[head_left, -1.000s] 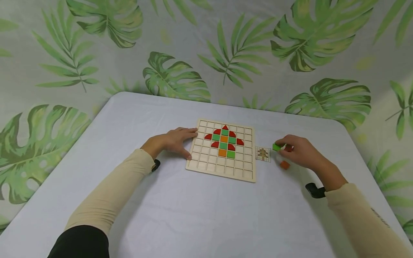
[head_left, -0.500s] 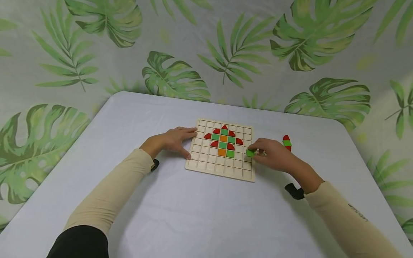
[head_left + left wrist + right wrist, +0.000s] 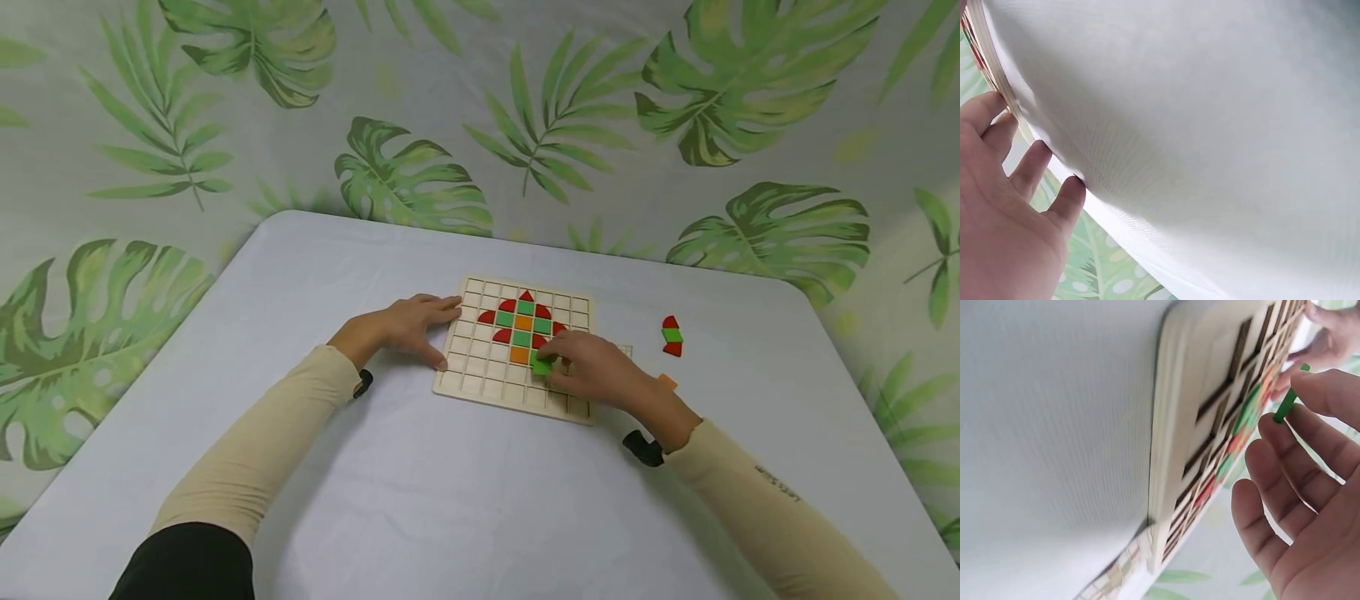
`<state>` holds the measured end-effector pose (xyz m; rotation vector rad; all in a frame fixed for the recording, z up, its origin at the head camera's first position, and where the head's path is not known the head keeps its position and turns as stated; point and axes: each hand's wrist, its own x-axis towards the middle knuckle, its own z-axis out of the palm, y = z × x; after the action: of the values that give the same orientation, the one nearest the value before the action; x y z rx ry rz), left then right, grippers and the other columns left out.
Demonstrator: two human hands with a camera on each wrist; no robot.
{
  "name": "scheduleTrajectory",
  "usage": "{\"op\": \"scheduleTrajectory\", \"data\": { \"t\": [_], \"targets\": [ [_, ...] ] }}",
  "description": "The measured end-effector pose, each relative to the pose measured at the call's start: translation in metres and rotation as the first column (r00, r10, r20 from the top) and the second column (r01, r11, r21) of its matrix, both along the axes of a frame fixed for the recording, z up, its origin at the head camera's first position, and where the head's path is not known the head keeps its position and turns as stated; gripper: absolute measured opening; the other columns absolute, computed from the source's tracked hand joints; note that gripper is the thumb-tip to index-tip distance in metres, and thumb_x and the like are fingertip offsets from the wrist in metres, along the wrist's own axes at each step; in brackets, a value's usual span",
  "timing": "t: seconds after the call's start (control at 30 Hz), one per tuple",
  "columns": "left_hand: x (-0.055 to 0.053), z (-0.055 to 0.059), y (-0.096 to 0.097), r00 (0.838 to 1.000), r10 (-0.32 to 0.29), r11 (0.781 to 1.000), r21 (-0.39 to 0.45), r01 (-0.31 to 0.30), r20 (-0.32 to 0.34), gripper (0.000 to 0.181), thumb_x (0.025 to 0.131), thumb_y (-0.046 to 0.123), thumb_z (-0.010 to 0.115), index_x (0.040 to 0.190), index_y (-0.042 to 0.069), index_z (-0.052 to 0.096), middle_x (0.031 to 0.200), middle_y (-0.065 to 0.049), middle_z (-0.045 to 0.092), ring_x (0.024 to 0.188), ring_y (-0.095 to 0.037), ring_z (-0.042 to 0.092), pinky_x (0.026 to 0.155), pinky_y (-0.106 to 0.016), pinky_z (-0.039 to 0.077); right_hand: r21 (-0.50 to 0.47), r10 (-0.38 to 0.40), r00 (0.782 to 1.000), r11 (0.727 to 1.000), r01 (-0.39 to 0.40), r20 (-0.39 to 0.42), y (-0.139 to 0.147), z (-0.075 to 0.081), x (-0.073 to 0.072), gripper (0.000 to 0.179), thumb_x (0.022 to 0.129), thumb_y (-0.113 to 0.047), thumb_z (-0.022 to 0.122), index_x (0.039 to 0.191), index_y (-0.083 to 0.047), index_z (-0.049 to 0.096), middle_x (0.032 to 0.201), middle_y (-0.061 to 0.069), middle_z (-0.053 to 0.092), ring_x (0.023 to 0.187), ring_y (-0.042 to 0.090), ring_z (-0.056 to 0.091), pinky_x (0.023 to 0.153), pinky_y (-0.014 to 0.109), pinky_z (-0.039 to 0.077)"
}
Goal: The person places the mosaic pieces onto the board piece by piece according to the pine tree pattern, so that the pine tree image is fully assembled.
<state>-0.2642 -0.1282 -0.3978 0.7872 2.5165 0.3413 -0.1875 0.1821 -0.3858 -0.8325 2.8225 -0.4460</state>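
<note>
A square wooden grid board point(image 3: 480, 385) lies on the table, bearing a tree-like pattern of red, green and orange tiles. My right hand point(image 3: 590, 365) pinches a green square tile point(image 3: 1290, 399) between thumb and fingertip, over the lower middle of the board beside an orange tile point(image 3: 519, 355). In the right wrist view the tile is tilted and raised above the grid. At the board's left edge rests my left hand point(image 3: 408, 325), thumb and fingers spread; the left wrist view shows its fingertips point(image 3: 1071, 187) along the rim. The right hand covers part of the pattern.
Right of the board lies a small pattern card point(image 3: 1116, 570), mostly hidden by my hand in the head view. Further right, two red tiles and a green tile point(image 3: 672, 335) sit in a short column. A loose orange tile point(image 3: 667, 382) shows behind my right wrist.
My right hand has moved left from the loose tiles, past the card, and carried the green tile over the board. The left hand has stayed at the board's edge.
</note>
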Motion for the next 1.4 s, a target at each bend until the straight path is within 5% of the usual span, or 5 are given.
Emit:
{"op": "scheduleTrajectory", "data": {
  "t": [0.77,1.4],
  "targets": [
    [0.001,0.000,0.001,1.000,-0.002,1.000,-0.009,0.002,-0.014,0.099,0.080,0.052,0.078,0.158,0.019,0.026,0.169,0.005,0.012,0.156,-0.030,0.012,0.124,-0.056,0.019,-0.042,0.047,0.998,0.998,-0.049,-0.048,-0.023,-0.010,0.010,0.019,0.088,-0.020,0.071,0.104,-0.012,0.077,0.099,0.001,0.068,0.086,0.014,0.058,0.078,0.032,0.052],
    [0.001,0.000,0.001,1.000,0.005,1.000,-0.015,-0.005,-0.005,0.099,0.081,0.050,0.077,0.158,0.018,0.024,0.170,0.004,0.011,0.156,-0.031,0.012,0.124,-0.056,0.018,0.001,-0.144,0.983,0.989,0.145,0.112,-0.038,-0.008,-0.002,0.021,0.087,-0.026,0.076,0.106,-0.018,0.079,0.097,-0.004,0.073,0.087,0.014,0.059,0.077,0.030,0.052]
  ]
}}
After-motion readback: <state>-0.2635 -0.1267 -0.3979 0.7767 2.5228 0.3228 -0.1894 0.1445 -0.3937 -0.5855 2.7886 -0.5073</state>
